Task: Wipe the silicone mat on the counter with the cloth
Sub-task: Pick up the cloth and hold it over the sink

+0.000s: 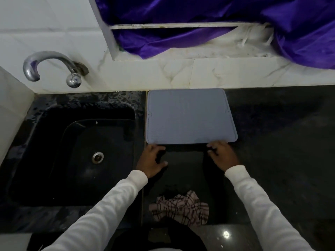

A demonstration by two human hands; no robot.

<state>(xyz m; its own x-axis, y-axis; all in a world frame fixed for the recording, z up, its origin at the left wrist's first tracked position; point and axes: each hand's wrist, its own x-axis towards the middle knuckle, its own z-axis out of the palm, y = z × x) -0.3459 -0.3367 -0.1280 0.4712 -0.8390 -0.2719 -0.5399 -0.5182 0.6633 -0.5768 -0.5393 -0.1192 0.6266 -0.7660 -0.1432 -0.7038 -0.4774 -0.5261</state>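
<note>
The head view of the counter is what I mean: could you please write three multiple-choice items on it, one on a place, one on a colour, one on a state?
1. Where does the cloth lie?
A. in the sink
B. on the counter, nearer the person than the mat
C. on the mat

2. What colour is the mat?
A. grey-blue
B. red
C. green

3. What do the hands hold?
A. the cloth
B. the tap
C. neither

Key: 1 B, it is crumpled between the sleeves, apart from the mat; 2 A, a pale grey-blue sheet; 3 C, the left hand and the right hand are at the mat's near edge, away from the cloth.
</note>
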